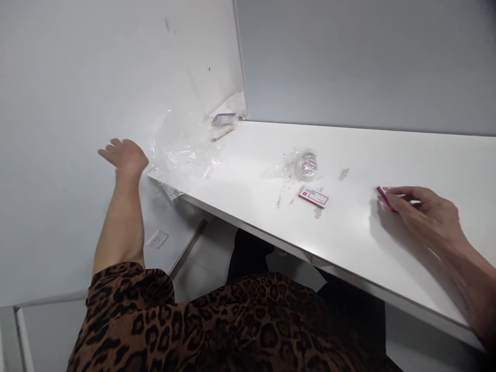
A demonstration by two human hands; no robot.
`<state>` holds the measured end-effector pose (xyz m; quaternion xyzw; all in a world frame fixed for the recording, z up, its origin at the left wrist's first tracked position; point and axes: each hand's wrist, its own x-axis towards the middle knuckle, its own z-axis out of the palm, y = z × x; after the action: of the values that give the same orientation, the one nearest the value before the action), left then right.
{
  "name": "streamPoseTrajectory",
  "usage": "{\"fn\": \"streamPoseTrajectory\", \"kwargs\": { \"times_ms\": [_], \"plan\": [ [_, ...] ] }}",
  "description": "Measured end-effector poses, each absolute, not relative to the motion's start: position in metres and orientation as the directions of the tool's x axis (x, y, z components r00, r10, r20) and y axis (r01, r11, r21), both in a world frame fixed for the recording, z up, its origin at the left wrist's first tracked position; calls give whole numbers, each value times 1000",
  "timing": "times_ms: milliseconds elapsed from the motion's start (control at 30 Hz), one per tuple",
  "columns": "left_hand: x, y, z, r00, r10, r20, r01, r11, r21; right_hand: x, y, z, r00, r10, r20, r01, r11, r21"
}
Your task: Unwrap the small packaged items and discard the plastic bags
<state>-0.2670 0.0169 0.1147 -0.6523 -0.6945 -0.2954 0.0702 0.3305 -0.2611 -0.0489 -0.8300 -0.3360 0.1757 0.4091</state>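
Between the thumb and fingers of my right hand (430, 212) is a small red-and-white box (383, 197), tilted just above the white tabletop. A similar flat red-and-white box (313, 197) lies on the table to its left. Behind that one sits a clear plastic bag (306, 165) with something reddish-brown inside, too blurred to name. My left hand (127, 157) is off the table's left end, close to the wall, fingers apart and holding nothing. Beside it, a large crumpled clear plastic sheet or bag (186, 150) covers the table's left corner and hangs over the edge.
In the back corner lie a purple-and-white packet (225, 119) and a thin beige item (222, 133). A grey partition (368, 62) runs behind the white table (251, 175). A wall socket (157, 238) sits below the table's left end. Grey smudges (343, 174) mark the tabletop.
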Motion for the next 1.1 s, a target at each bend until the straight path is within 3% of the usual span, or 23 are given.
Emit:
{"fn": "streamPoseTrajectory", "kwargs": {
  "times_ms": [100,167,233,267,333,400,533,633,700,833,933,1100],
  "plan": [
    [-237,5,124,-121,722,681,964,-78,255,333,-259,-55,684,725,78,486,-374,-790],
    [-193,0,113,41,739,672,891,-332,311,328,-254,-58,594,766,244,637,-263,-725],
    [-133,-5,89,219,782,584,738,-524,425,316,-247,-58,381,827,412,794,-65,-604],
    [-101,-9,74,288,807,515,698,-545,464,306,-243,-57,251,851,461,839,46,-542],
    [-38,-20,45,395,855,337,705,-517,485,285,-233,-55,36,875,484,860,220,-461],
    [15,-31,21,460,877,140,773,-473,424,265,-220,-53,-55,882,468,850,287,-442],
    [75,-45,-4,399,916,-50,846,-346,406,251,-198,-55,39,901,432,803,229,-550],
    [90,-45,-14,417,904,-90,783,-307,541,258,-190,-60,179,908,379,717,143,-682],
    [97,-45,-18,438,898,-31,655,-295,696,264,-189,-62,248,904,347,665,101,-740],
    [113,-56,-11,487,868,95,206,-220,953,268,-189,-61,282,897,339,609,105,-786],
    [129,-72,7,557,829,50,-29,-41,999,270,-184,-62,293,902,317,515,130,-847],
    [147,-83,24,575,818,18,-283,178,943,288,-176,-69,351,888,298,424,133,-896]
  ]
}}
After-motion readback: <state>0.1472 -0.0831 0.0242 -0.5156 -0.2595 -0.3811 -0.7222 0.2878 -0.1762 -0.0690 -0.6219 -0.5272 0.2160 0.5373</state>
